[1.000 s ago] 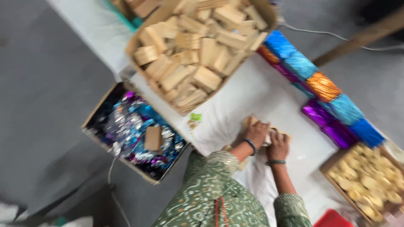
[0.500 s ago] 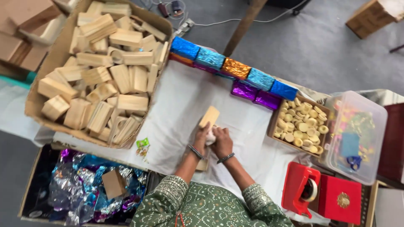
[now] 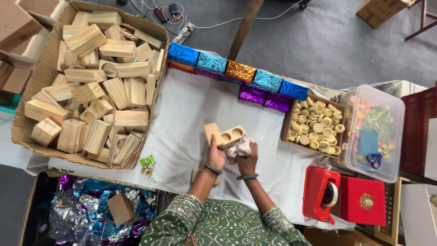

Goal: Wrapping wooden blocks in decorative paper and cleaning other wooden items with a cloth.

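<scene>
Her left hand [image 3: 215,155] is clamped around the near end of a wooden block with two round holes [image 3: 224,134], which juts up and away from her fingers over the white cloth [image 3: 191,114]. Her right hand [image 3: 247,157] presses a crumpled rag [image 3: 240,146] against the block's side. Beyond lie foil-wrapped blocks [image 3: 236,73].

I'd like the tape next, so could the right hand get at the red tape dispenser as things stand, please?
Probably not at once: the right hand holds a cloth at the wooden block, though nothing lies between it and the red tape dispenser.
</scene>
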